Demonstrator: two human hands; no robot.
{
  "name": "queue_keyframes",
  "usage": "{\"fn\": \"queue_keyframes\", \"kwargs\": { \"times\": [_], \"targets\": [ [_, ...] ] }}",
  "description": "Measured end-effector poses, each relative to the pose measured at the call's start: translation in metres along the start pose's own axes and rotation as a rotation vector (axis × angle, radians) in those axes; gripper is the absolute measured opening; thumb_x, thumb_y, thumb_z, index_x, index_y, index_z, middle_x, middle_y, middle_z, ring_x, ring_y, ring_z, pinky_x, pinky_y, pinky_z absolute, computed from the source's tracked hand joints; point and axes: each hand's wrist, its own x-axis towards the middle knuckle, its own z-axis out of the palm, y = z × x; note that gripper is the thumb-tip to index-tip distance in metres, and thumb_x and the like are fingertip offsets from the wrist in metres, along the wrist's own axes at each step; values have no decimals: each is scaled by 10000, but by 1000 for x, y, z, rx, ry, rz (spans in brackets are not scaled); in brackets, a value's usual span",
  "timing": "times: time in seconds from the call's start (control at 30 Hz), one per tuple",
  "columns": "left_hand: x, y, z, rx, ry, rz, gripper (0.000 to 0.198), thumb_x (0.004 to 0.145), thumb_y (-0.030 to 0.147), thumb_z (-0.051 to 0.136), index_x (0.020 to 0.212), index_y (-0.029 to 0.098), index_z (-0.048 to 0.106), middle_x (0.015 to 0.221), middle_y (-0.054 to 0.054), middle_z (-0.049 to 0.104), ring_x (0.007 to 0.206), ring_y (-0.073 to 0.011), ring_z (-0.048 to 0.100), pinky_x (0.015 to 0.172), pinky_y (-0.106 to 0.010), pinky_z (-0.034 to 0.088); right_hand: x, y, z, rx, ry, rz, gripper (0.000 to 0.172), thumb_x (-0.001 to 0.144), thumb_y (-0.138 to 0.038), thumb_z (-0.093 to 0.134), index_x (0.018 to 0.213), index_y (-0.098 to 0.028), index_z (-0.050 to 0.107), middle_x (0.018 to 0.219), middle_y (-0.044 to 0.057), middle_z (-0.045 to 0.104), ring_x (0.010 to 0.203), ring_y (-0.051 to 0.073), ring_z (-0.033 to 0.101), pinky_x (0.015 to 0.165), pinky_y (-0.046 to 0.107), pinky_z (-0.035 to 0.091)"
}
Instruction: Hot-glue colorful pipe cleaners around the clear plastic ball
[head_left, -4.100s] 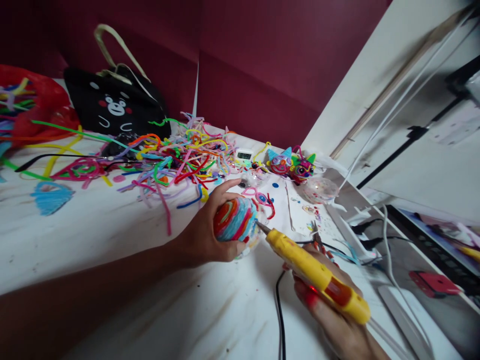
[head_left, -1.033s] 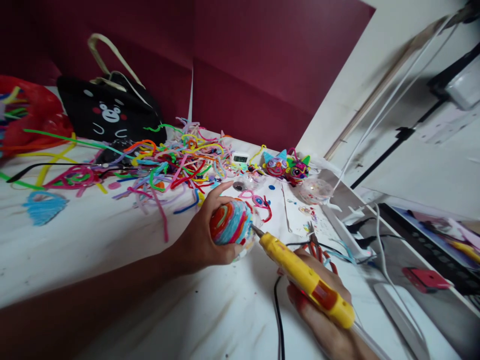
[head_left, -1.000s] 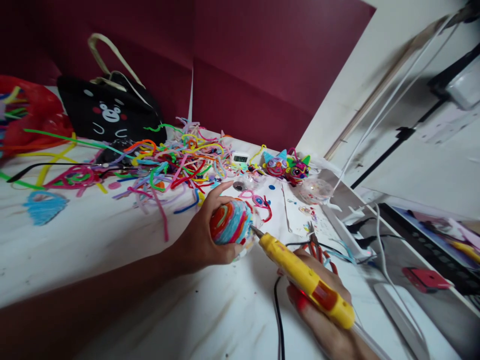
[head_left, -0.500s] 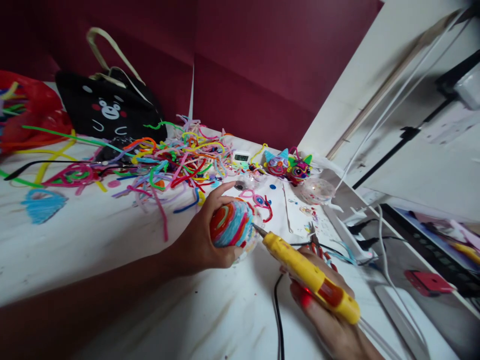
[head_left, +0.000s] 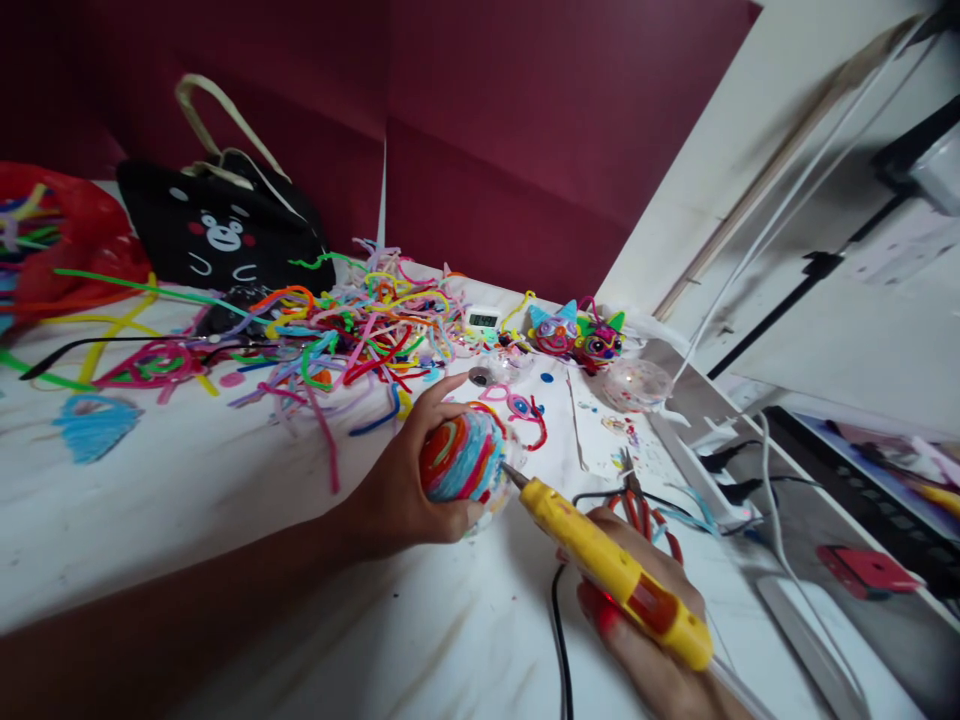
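Observation:
A clear ball partly wrapped in coloured pipe cleaners [head_left: 463, 462] sits in my left hand [head_left: 405, 485], thumb below and fingers above. Orange, light blue and red strands cover its left side, while the right side stays see-through. My right hand [head_left: 637, 620] grips a yellow hot glue gun [head_left: 600, 550], and a red light glows by its fingers. The gun's metal nozzle points at the ball's right side, at or very close to the blue strands; contact is hard to tell. Behind the right hand lie pliers with red-orange handles [head_left: 637, 500].
A heap of pipe cleaners [head_left: 375, 320] spreads across the back, near a black bag [head_left: 225, 235] and a red plastic bag [head_left: 82, 245]. Two finished-looking cat-faced balls [head_left: 553, 330], a clear half shell [head_left: 637, 385] and a small digital clock [head_left: 482, 320] stand behind. A black cord [head_left: 559, 630] crosses the table.
The glue gun has shifted slightly left and down, its nozzle staying by the ball. The whole view has moved a little; my left hand keeps the same hold.

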Motion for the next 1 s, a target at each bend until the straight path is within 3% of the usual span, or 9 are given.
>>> {"fn": "queue_keyframes", "kwargs": {
  "times": [0.17,0.33,0.5,0.67,0.8,1.0],
  "targets": [
    [2,9,1,20,5,-79,1103,542,223,759,1507,284,229,1298,-104,547,1033,-264,637,900,-376,528,1,0,2,-27,5,-38,187,877,-144,549,975,-271,644,841,27,661,760,202,699,527,254,493],
    [3,9,2,84,10,-60,1022,538,230,741,1451,262,283,1298,-117,548,1149,-316,594,948,-407,501,0,-1,8,-19,45,-17,146,897,-172,556,940,-283,641,770,8,617,671,184,673,510,257,476],
    [4,8,1,46,-6,-58,1024,535,217,735,1448,257,272,1276,-104,554,1062,-276,623,949,-396,502,-1,-3,9,-26,80,2,110,937,-273,539,953,-266,648,840,39,663,738,206,689,535,259,504],
    [1,6,1,52,-21,-34,1054,543,193,749,1475,271,262,1319,-105,537,1100,-282,609,978,-402,490,2,-2,-2,-51,1,66,133,908,-265,540,950,-256,666,824,36,678,684,202,669,531,273,507],
    [0,6,2,49,-34,-32,1071,552,179,741,1495,284,244,1318,-104,544,1092,-289,613,957,-408,499,1,2,-9,-41,-57,30,171,880,-177,534,979,-235,660,872,33,687,769,211,693,583,275,523],
    [0,6,2,-3,-34,-39,1088,544,156,739,1494,294,227,1309,-92,541,1101,-281,622,950,-387,507,0,3,-8,-17,-72,9,152,879,-179,531,963,-245,640,891,35,692,778,211,702,545,261,503]
  ]
}}
